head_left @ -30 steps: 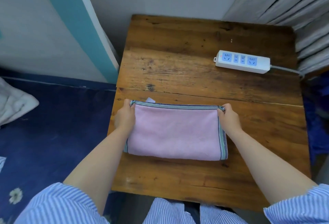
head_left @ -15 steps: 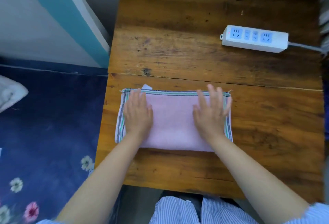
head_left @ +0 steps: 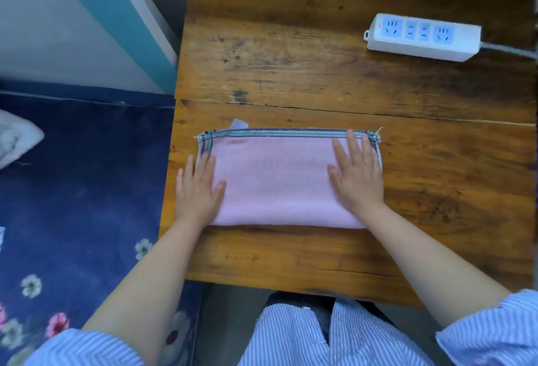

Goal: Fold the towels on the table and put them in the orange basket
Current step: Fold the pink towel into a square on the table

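A pink towel (head_left: 276, 179) with a striped border lies folded into a flat rectangle on the near part of the wooden table (head_left: 320, 74). My left hand (head_left: 198, 188) presses flat on the towel's left end, with its fingers straight and partly over the table's left edge. My right hand (head_left: 356, 173) lies flat on the right end, its fingertips reaching the striped far edge. A small white label sticks out at the towel's far left corner. No orange basket is in view.
A white power strip (head_left: 422, 38) with its grey cable lies at the table's far right. Left of the table is a dark blue flowered carpet (head_left: 72, 205), with a white cloth (head_left: 14, 141) at its left edge. A teal and white panel (head_left: 116, 16) stands against the wall.
My hands let go of the towel's far corners, flattened on its top, then slid apart toward its two ends. The camera has moved closer to the table.
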### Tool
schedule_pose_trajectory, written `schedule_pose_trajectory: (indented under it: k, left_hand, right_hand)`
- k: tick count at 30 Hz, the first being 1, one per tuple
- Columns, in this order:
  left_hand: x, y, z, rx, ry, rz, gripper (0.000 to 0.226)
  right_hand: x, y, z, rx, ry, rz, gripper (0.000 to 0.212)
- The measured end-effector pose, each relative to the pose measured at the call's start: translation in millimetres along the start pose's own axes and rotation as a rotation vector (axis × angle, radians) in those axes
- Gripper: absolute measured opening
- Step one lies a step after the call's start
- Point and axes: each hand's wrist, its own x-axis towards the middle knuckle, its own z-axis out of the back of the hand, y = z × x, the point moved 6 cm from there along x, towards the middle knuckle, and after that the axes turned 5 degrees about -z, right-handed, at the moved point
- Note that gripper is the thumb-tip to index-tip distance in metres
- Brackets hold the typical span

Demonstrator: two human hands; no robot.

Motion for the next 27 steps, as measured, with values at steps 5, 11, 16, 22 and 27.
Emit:
schedule_pose_trajectory:
  k: [5,11,16,22,27]
  left_hand:
    - [-6,-4,16,-0.031,0.029,-0.008,0.055]
    - [-16,-45,35,0.056,-0.014,-0.148,0.054]
    - [-7,-80,27,0.095,0.079,-0.239,0.059]
    - [2,-105,13,0.129,0.094,-0.266,0.063]
    - [16,-111,2,0.190,0.091,-0.311,0.070]
  right_hand:
    - [-17,-22,8,-0.045,0.106,-0.128,0.062]
    - [-65,-29,6,0.219,0.071,-0.447,0.062]
    - [-83,-31,9,0.498,0.027,-0.751,0.071]
    - [-69,-40,9,0.717,0.107,-0.870,0.069]
    - [-52,-47,12,0.940,0.135,-0.857,0.038]
